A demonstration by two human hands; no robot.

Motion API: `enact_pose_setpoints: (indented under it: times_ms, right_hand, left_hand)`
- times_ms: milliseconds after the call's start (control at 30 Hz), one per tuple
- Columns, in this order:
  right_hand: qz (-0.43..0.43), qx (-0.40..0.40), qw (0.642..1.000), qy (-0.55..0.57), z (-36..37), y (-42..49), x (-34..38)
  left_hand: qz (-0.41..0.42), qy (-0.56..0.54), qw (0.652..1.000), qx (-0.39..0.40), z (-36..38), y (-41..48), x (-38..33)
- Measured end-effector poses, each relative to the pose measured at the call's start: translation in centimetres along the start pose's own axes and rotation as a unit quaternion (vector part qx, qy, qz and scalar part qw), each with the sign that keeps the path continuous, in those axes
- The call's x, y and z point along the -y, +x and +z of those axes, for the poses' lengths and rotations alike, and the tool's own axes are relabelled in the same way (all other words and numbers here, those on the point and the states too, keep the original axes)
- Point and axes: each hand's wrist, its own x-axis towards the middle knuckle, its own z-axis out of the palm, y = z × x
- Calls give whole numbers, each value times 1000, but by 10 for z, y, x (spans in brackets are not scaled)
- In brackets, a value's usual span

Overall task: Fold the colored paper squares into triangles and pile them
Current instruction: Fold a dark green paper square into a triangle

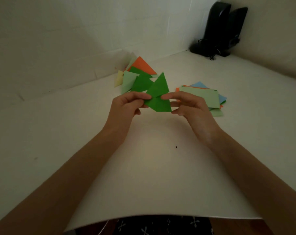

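Paper square, dark green and half folded, is pinched at either end of its crease by left hand and right hand above the surface, likely for aligning corners, near the triangle pile and unfolded stack.

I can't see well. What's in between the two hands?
A dark green paper, partly folded, spans between the left hand and the right hand; both pinch its edges, in the head view.
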Motion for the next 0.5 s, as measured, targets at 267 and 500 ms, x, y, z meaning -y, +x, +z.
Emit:
enact_pose_setpoints:
  times_ms: [267, 500]
  right_hand:
    - [-91, 60, 985, -136, -2, 1, -11]
    - [-81, 91, 986, -117, 1, -2, -10]
  left_hand:
    - [-15, -9, 999, 28, -1, -1, -1]
    - [-115, -152, 981, 42, -1, 1, -7]
